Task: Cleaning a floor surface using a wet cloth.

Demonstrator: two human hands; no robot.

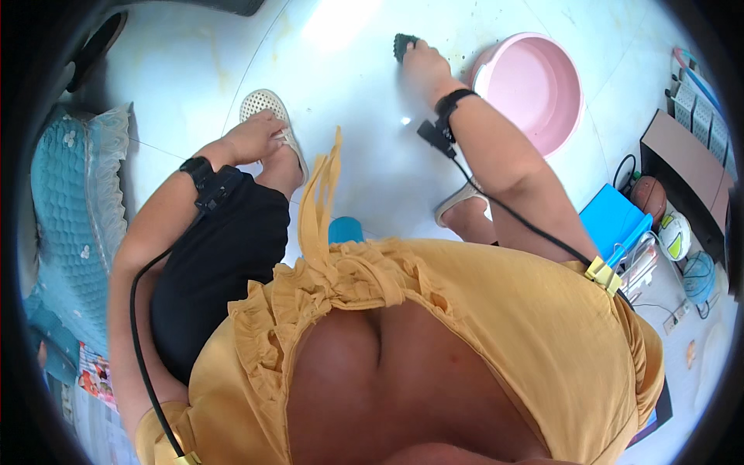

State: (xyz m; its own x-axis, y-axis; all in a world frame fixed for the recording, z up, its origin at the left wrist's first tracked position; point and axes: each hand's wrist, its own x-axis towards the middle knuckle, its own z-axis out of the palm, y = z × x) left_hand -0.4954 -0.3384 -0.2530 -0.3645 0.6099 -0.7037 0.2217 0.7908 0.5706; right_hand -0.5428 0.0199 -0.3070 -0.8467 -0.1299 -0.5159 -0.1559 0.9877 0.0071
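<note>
My right hand point(427, 65) grips a dark green scrubbing pad or brush point(403, 47) against the pale tiled floor point(343, 75); its exact kind is hard to tell. Small dark specks lie on the floor beside that hand. Just to the right of it stands a pink plastic basin point(521, 93), with no water plainly visible in it. My left hand point(256, 135) rests over the left ankle and the perforated cream clog point(263, 104), its fingers bent and no object seen in them.
A turquoise quilted cover with lace point(75, 192) hangs at the left. On the right are a blue box point(613, 221), a basketball point(648, 197), other balls and white baskets point(700, 119). A blue cylindrical object point(346, 230) stands between the feet.
</note>
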